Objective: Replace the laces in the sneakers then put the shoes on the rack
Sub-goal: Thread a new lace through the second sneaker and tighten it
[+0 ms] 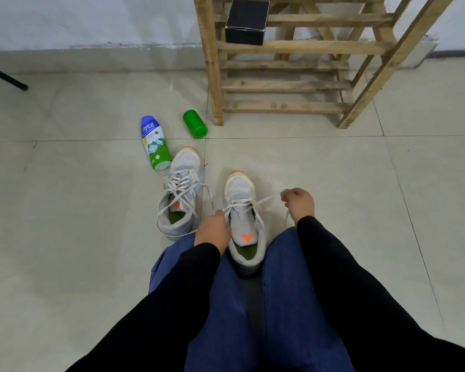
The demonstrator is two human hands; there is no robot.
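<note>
— Where was the shoe being laced?
— The near sneaker (239,189) stood on the floor (333,183) between the person's knees (287,253), toe pointing away. The left hand (212,229) pinched its lace (266,200) at the left eyelets. The right hand (300,204) pinched the other end, drawn out to the right.
— And its pair?
— The other sneaker (184,167) sat just left, slightly farther, laces loose. Beyond it were a powder bottle (156,143) and a green container (195,127). Farthest was the wooden rack (279,84), with a black box (246,22) on a shelf.
</note>
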